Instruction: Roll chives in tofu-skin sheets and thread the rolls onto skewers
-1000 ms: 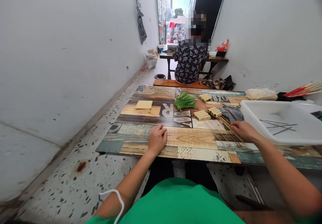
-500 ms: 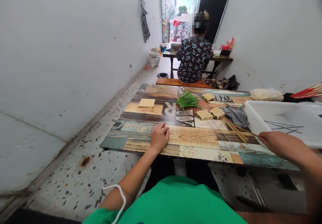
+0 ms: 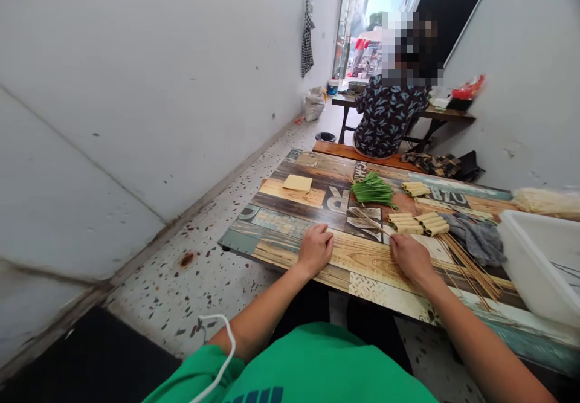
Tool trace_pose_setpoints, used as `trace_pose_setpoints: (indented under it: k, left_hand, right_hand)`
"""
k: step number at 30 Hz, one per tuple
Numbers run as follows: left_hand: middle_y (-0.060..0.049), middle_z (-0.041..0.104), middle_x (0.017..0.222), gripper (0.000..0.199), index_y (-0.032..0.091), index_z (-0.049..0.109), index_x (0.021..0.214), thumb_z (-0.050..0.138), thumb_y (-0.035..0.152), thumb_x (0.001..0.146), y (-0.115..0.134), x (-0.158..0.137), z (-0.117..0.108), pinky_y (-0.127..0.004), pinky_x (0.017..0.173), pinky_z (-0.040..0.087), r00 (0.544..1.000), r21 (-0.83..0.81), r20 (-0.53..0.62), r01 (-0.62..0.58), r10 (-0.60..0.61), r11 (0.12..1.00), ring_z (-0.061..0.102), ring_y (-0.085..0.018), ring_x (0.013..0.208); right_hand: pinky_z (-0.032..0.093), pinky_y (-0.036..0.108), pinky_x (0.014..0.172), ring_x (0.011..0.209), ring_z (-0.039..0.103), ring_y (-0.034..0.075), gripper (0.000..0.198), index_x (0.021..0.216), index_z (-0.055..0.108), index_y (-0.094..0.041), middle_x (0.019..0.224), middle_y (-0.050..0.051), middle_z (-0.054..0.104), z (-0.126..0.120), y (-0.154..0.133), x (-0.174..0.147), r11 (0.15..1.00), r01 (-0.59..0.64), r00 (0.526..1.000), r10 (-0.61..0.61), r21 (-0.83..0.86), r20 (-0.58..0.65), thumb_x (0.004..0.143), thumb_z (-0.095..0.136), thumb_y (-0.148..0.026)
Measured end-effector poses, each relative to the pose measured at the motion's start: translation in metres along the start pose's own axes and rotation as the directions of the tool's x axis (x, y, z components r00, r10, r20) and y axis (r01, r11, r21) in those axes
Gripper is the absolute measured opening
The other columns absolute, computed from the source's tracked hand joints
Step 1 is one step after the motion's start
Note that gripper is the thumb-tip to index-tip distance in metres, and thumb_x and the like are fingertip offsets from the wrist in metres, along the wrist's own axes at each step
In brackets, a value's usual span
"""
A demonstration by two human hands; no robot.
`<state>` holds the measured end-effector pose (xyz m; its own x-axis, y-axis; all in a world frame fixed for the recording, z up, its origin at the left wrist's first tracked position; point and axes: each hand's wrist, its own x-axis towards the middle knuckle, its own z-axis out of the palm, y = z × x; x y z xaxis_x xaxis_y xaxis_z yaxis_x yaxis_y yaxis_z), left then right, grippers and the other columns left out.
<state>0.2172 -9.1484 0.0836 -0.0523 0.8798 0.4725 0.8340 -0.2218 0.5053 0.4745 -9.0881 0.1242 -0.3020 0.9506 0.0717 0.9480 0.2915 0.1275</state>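
My right hand [image 3: 411, 258] is closed on a thin wooden skewer [image 3: 375, 222], whose length points up and left over the table; whether it is one or two is hard to tell. Resting on the wooden-patterned table [image 3: 272, 249] near its front edge, my left hand [image 3: 316, 251] has its fingers curled in, with nothing visible in them. Beyond the hands lie a bunch of cut green chives [image 3: 372, 189] and a small stack of pale tofu-skin sheets [image 3: 298, 182]. Several rolled tofu skins [image 3: 406, 223] with green filling lie just past my right hand.
Loose skewers [image 3: 471, 270] lie right of my right hand, beside a grey cloth [image 3: 473, 234]. A white plastic tub [image 3: 525, 270] stands at the right. More rolls [image 3: 415, 188] lie farther back. A person in a patterned shirt [image 3: 389, 113] sits beyond on a bench [image 3: 335, 149].
My right hand has come left from the tub's edge to the table's middle, bringing the skewer. My left hand stays on the table. The view has turned left.
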Motion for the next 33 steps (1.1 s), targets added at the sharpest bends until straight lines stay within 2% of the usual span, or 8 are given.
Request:
trace_pose_setpoints:
  k: [6, 13, 21, 23, 25, 27, 29, 33]
  left_hand:
    - [-0.009, 0.066, 0.115, 0.016, 0.021, 0.074, 0.088, 0.058, 0.02, 0.087, 0.001, 0.0, -0.002, -0.045, 0.095, 0.048, 0.999, -0.008, 0.036, 0.01, -0.01, 1.0, 0.056, -0.026, 0.109]
    - [-0.008, 0.065, 0.112, 0.014, 0.021, 0.072, 0.086, 0.058, 0.019, 0.087, 0.005, 0.001, -0.005, -0.044, 0.095, 0.046, 0.998, -0.02, 0.055, 0.016, -0.015, 1.0, 0.054, -0.025, 0.109]
    - [-0.008, 0.065, 0.112, 0.014, 0.02, 0.071, 0.085, 0.057, 0.018, 0.087, 0.005, 0.0, -0.006, -0.043, 0.093, 0.046, 0.999, 0.003, 0.055, 0.0, 0.0, 1.0, 0.053, -0.025, 0.109]
    - [-0.009, 0.065, 0.111, 0.014, 0.02, 0.07, 0.085, 0.057, 0.019, 0.087, 0.007, 0.001, -0.007, -0.043, 0.092, 0.046, 0.998, 0.017, 0.063, -0.005, 0.004, 1.0, 0.053, -0.025, 0.108]
    - [-0.009, 0.064, 0.109, 0.013, 0.02, 0.07, 0.084, 0.057, 0.019, 0.087, 0.008, 0.001, -0.008, -0.043, 0.091, 0.046, 0.998, 0.023, 0.07, -0.001, 0.0, 1.0, 0.053, -0.026, 0.107]
    - [-0.009, 0.064, 0.106, 0.013, 0.02, 0.069, 0.084, 0.056, 0.019, 0.088, 0.009, 0.002, -0.009, -0.043, 0.092, 0.046, 0.997, 0.014, 0.072, 0.008, -0.009, 1.0, 0.053, -0.025, 0.107]
    - [-0.009, 0.064, 0.104, 0.014, 0.019, 0.069, 0.084, 0.056, 0.018, 0.088, 0.009, 0.002, -0.009, -0.042, 0.092, 0.046, 0.997, 0.004, 0.075, 0.014, -0.014, 1.0, 0.053, -0.025, 0.107]
    - [-0.01, 0.064, 0.101, 0.015, 0.018, 0.068, 0.083, 0.055, 0.018, 0.088, 0.008, 0.003, -0.009, -0.042, 0.088, 0.047, 0.993, 0.017, 0.115, 0.013, -0.015, 1.0, 0.054, -0.025, 0.104]
  right_hand:
    - [0.038, 0.029, 0.068, 0.093, 0.062, 0.024, 0.035, 0.094, 0.068, -0.015, 0.092, 0.012, 0.066, -0.01, 0.015, -0.01, 0.981, 0.057, 0.998, -0.057, -0.185, 0.001, 0.098, 0.037, -0.031]
    - [0.043, 0.031, 0.066, 0.09, 0.068, 0.028, 0.036, 0.09, 0.072, -0.013, 0.095, 0.017, 0.072, -0.036, 0.011, 0.018, 0.974, 0.007, 0.943, 0.068, -0.224, 0.326, 0.095, 0.038, -0.024]
    - [0.044, 0.033, 0.069, 0.095, 0.068, 0.031, 0.029, 0.092, 0.073, -0.011, 0.101, 0.02, 0.072, -0.059, 0.016, 0.024, 0.981, -0.001, 0.918, 0.078, -0.193, 0.389, 0.09, 0.048, -0.026]
    - [0.044, 0.032, 0.069, 0.093, 0.068, 0.029, 0.032, 0.092, 0.073, -0.013, 0.098, 0.018, 0.072, -0.065, -0.008, 0.036, 0.991, 0.034, 0.961, 0.004, -0.132, 0.277, 0.093, 0.048, -0.034]
    - [0.044, 0.029, 0.073, 0.094, 0.066, 0.025, 0.033, 0.096, 0.072, -0.016, 0.099, 0.014, 0.072, -0.067, -0.046, 0.06, 0.981, 0.196, 0.974, -0.195, 0.003, 0.119, 0.096, 0.044, -0.034]
    - [0.043, 0.027, 0.081, 0.099, 0.063, 0.021, 0.028, 0.105, 0.07, -0.019, 0.107, 0.011, 0.071, -0.062, -0.093, 0.095, 0.897, 0.411, 0.91, -0.415, 0.161, -0.009, 0.096, 0.045, -0.03]
    - [0.042, 0.027, 0.089, 0.108, 0.058, 0.021, 0.029, 0.115, 0.066, -0.019, 0.119, 0.01, 0.067, -0.051, -0.138, 0.133, 0.811, 0.532, 0.846, -0.523, 0.242, -0.107, 0.095, 0.048, -0.027]
    - [0.039, 0.027, 0.091, 0.111, 0.054, 0.021, 0.031, 0.117, 0.064, -0.013, 0.124, 0.013, 0.063, -0.029, -0.196, 0.193, 0.802, 0.559, 0.829, -0.54, 0.212, -0.143, 0.094, 0.048, -0.027]
